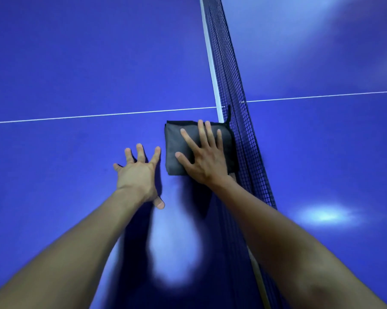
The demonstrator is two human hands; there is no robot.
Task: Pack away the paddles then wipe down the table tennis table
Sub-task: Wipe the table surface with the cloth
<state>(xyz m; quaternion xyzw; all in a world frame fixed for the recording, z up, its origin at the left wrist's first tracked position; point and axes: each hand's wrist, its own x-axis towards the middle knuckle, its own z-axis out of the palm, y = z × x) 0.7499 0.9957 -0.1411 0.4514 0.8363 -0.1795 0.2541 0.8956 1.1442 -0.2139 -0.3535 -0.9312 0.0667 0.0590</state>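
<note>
A folded dark grey cloth (177,139) lies flat on the blue table tennis table (76,63), right against the net and just below the white centre line. My right hand (203,157) presses on the cloth with straight, spread fingers. To the cloth's left, my left hand (139,172) rests flat on the bare table surface, fingers spread, holding nothing. No paddles are in view.
The dark net (232,90) with its white top band runs from the top middle down to the lower right, dividing the table. A thin white centre line (76,117) crosses both halves. Bright lamp reflections show on the surface.
</note>
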